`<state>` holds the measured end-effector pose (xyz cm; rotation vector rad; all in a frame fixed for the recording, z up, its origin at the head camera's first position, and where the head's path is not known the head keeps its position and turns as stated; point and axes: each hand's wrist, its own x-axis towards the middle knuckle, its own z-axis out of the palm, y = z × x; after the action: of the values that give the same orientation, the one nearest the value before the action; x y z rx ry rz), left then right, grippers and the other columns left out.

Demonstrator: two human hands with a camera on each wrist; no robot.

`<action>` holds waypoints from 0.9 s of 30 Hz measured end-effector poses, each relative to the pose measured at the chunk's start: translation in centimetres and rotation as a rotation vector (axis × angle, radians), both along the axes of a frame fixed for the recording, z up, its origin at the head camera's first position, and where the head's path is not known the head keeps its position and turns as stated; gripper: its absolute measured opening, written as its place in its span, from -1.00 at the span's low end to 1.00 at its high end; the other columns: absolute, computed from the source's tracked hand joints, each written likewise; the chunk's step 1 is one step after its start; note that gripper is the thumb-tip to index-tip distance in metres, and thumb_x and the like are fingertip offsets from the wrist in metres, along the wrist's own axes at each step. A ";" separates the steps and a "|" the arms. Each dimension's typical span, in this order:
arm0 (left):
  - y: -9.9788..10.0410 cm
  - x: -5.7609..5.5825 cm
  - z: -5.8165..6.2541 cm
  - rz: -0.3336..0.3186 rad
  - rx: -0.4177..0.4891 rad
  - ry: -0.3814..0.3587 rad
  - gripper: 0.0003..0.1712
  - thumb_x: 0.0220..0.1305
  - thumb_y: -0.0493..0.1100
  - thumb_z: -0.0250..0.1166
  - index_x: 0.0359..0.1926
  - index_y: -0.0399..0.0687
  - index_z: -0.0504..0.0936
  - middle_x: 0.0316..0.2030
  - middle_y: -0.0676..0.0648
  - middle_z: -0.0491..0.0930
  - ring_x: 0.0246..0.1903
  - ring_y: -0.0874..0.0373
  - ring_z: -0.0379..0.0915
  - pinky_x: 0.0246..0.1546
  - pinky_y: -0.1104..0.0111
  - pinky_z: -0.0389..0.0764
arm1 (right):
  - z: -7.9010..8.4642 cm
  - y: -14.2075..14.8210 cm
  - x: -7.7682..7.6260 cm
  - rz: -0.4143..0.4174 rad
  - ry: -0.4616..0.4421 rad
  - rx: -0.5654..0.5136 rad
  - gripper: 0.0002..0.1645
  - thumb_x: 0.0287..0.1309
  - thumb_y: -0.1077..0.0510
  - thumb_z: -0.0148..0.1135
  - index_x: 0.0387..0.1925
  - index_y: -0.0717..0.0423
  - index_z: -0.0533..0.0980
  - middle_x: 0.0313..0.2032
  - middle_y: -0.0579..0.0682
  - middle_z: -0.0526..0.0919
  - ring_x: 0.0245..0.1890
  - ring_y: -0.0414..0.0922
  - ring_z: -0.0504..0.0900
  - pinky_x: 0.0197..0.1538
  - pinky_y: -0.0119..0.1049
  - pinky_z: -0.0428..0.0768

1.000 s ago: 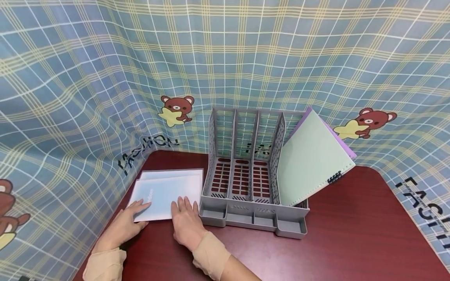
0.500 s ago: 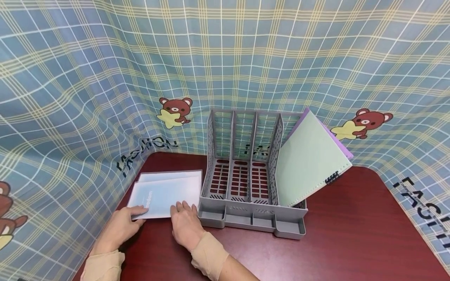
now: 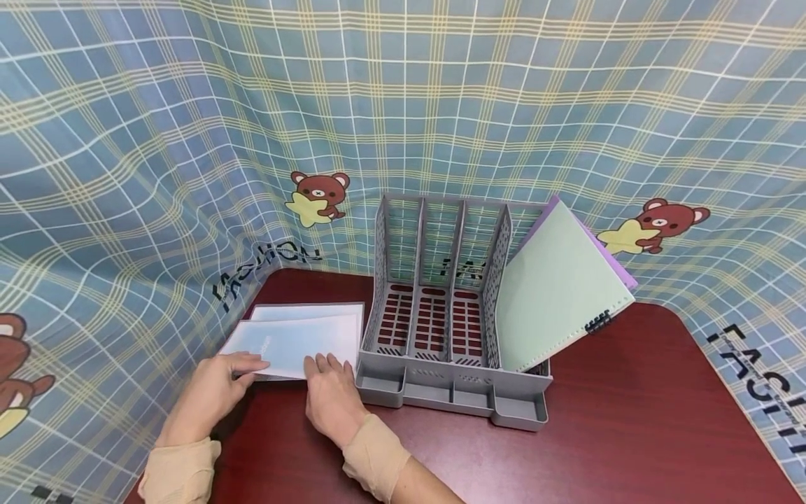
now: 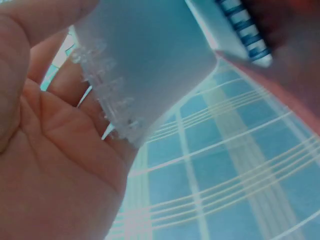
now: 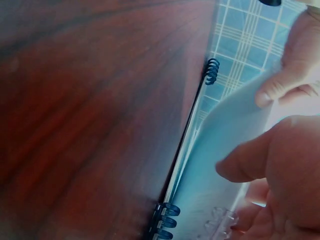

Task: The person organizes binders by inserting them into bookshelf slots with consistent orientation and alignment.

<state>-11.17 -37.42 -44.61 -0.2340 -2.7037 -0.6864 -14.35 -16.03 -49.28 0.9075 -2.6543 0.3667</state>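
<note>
Left of the grey plastic file rack [image 3: 385, 365], the left hand [image 3: 210, 392] and right hand [image 3: 334, 400] pinch the pale-blue, clear-ringed notebook [image 3: 292, 344] by its near edge, fingers beneath, presumably supporting it evenly above the pale, black-ringed notebook [image 3: 315, 311]. The rack's rightmost compartment apparently props the tilted pale-green notebook [image 3: 554, 294].

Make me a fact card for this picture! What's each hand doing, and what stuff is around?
Left hand: pinches the top notebook by its near left part
Right hand: grips the same notebook's near edge
Top notebook: pale blue, clear rings, near edge lifted
Underneath: another notebook with dark rings
Grey organizer: four tall slots, small trays in front
Rightmost slot: pale green notebook, tilted, with something purple behind it
Table: dark red
Backdrop: blue checked cloth with bears hugging yellow stars
</note>
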 end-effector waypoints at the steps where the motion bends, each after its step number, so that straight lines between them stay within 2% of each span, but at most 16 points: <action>1: 0.1 0.0 0.3 -0.007 -0.008 0.019 -0.67 0.02 -0.43 0.41 -0.21 0.01 0.84 -0.16 -0.11 0.74 -0.06 -0.12 0.63 -0.09 -0.06 0.59 | 0.0 0.0 0.0 0.001 0.003 -0.018 -0.47 0.20 0.16 0.18 0.23 0.14 0.49 0.15 0.10 0.60 0.17 0.05 0.55 0.12 0.04 0.54; 4: 0.6 -0.1 1.3 -0.007 -0.024 0.074 -0.68 0.01 -0.43 0.43 -0.22 0.01 0.84 -0.18 -0.10 0.75 -0.06 -0.11 0.63 -0.06 -0.06 0.57 | 0.1 0.1 -0.2 0.014 0.057 -0.084 -0.47 0.19 0.20 0.17 0.22 0.17 0.50 0.13 0.14 0.61 0.12 0.06 0.58 0.10 -0.01 0.57; 9: 1.5 -0.1 3.5 0.005 -0.056 0.191 -0.69 -0.06 -0.41 0.49 -0.27 0.02 0.85 -0.22 -0.10 0.75 -0.10 -0.12 0.64 -0.04 -0.06 0.55 | 0.1 0.1 -0.4 0.038 0.153 -0.159 -0.45 0.03 0.26 0.25 0.14 0.18 0.55 0.06 0.15 0.66 0.04 0.01 0.64 0.08 -0.18 0.59; 12: 1.9 -0.2 4.7 -0.005 -0.073 0.255 -0.68 -0.10 -0.43 0.50 -0.29 0.00 0.85 -0.23 -0.10 0.75 -0.09 -0.12 0.63 0.00 -0.05 0.52 | 0.5 0.3 -0.5 0.057 0.133 -0.210 -0.45 0.02 0.32 0.22 0.14 0.19 0.54 0.04 0.13 0.66 0.07 -0.03 0.62 0.14 -0.25 0.55; 16: 2.9 -0.5 6.1 -0.022 -0.091 0.315 -0.67 -0.12 -0.45 0.49 -0.29 -0.04 0.84 -0.23 -0.11 0.75 -0.07 -0.13 0.61 0.06 -0.05 0.46 | 1.4 0.7 -0.6 0.073 0.112 -0.333 -0.48 0.07 0.40 0.13 0.13 0.21 0.53 0.02 0.08 0.66 0.09 -0.08 0.60 0.20 -0.33 0.48; 22: 4.5 -0.4 8.3 0.001 -0.100 0.341 -0.68 -0.06 -0.43 0.47 -0.24 -0.06 0.83 -0.19 -0.11 0.74 -0.01 -0.13 0.58 0.10 -0.09 0.39 | 2.6 1.2 -0.6 0.051 0.129 -0.512 -0.50 0.13 0.43 0.06 0.13 0.19 0.54 0.01 0.02 0.67 0.02 -0.10 0.63 0.09 -0.34 0.57; 27: 5.7 -0.4 10.0 0.047 -0.050 0.384 -0.65 -0.07 -0.37 0.52 -0.17 -0.09 0.81 -0.04 -0.17 0.70 0.17 -0.17 0.44 0.19 -0.19 0.28 | 3.8 1.6 -0.7 0.033 0.074 -0.608 -0.51 0.27 0.40 0.00 0.20 0.13 0.51 0.06 -0.01 0.66 0.04 -0.14 0.63 0.00 -0.29 0.63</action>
<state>-11.60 -31.68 -34.61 -0.2820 -2.3517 -0.5016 -15.03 -14.42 -45.51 0.7404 -2.2431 1.0491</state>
